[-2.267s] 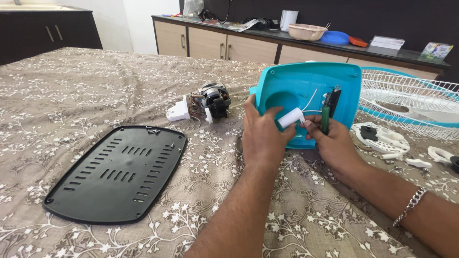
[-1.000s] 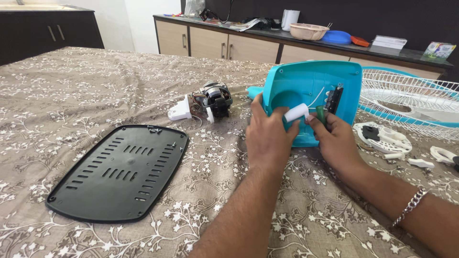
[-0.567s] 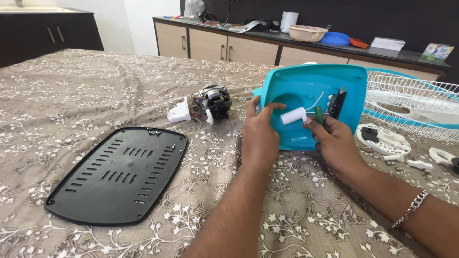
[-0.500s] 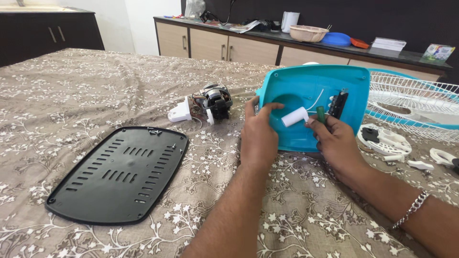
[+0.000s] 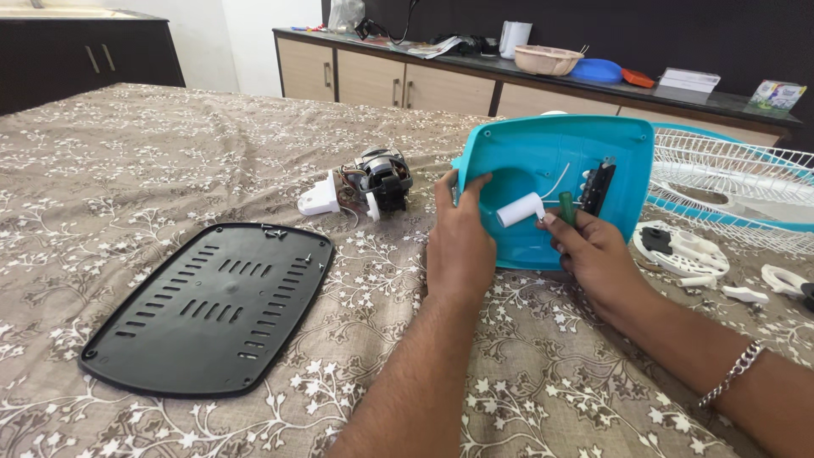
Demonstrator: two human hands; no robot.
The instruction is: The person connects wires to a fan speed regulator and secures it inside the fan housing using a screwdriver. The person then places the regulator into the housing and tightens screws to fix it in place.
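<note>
Fan base (image 5: 526, 157): standing tilted at frame centre, exposing its inside.
Left hand (image 5: 459, 246): gripping its edge, steadying it.
Right hand (image 5: 593, 254): pinching a green screwdriver (image 5: 566, 207) beside the white capacitor (image 5: 521, 209).

A black slotted base cover (image 5: 208, 309) lies flat on the floral brown tablecloth (image 5: 127, 161). Beyond it rests an electric motor (image 5: 373, 182) with a white fitting at its near end. To the right lie a white wire fan guard (image 5: 738, 182) and small white plastic parts (image 5: 682, 254). On the rear counter (image 5: 543, 80) stand a beige bowl (image 5: 549, 59) and a blue lid (image 5: 598, 70).
</note>
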